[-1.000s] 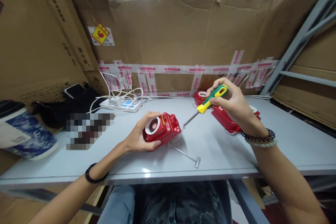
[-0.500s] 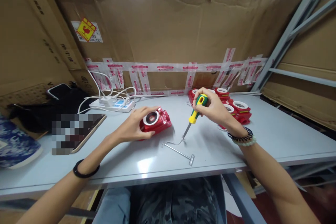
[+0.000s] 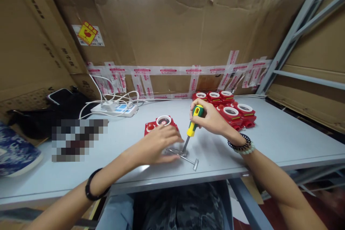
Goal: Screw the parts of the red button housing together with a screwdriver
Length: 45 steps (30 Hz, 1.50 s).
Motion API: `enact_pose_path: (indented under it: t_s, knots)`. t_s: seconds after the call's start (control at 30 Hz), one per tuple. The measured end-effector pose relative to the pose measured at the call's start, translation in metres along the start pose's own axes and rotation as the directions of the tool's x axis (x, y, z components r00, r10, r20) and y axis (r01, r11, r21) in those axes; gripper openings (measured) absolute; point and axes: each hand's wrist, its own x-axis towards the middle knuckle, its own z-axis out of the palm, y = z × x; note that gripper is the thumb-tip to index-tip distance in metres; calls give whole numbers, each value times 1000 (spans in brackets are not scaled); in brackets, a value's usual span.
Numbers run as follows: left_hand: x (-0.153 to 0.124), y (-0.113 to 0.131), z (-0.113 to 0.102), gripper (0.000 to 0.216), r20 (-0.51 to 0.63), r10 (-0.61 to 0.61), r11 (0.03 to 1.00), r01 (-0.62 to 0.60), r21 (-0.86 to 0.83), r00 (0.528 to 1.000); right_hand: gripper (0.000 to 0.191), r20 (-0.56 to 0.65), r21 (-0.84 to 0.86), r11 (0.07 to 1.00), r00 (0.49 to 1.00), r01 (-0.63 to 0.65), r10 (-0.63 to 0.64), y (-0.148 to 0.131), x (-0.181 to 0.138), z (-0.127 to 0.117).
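Note:
My right hand (image 3: 210, 118) is closed around a yellow-and-green screwdriver (image 3: 192, 124), held almost upright. Its tip rests on a bent metal wire piece (image 3: 179, 152) lying on the grey table (image 3: 283, 140). My left hand (image 3: 157, 143) lies low over the left end of that wire, fingers stretched out and slightly blurred. A thin metal rod with a T-shaped end (image 3: 192, 161) lies just in front. One red device with a white ring (image 3: 161, 123) sits on the table behind my left hand, apart from it.
Several more red devices (image 3: 229, 109) are grouped at the back right. A white power strip with cables (image 3: 115, 107) lies at the back left beside a black bag (image 3: 54, 111). Taped cardboard walls (image 3: 172, 36) enclose the table; a grey shelf frame (image 3: 293, 28) stands to the right.
My left hand let go of the red device and moved forward onto the wire piece. My right hand brought the screwdriver down and leftwards until its tip met the wire.

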Motion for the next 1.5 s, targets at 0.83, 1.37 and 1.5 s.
enact_pose_path:
  t_s: [0.83,1.37,1.5]
  knots:
    - [-15,26,27,13,101,-136,934,161,-319,986,18,-417,123,976,902,177,-111,-28,-5,-38]
    - [-3,-39,4,65,-64,-370,925,361,-118,927,13,-304,-245,926,884,288,-356,-31,24,9]
    - [1,-25,9,65,-75,-356,931,348,-108,931,12,-262,-281,908,885,311,-385,-26,28,17]
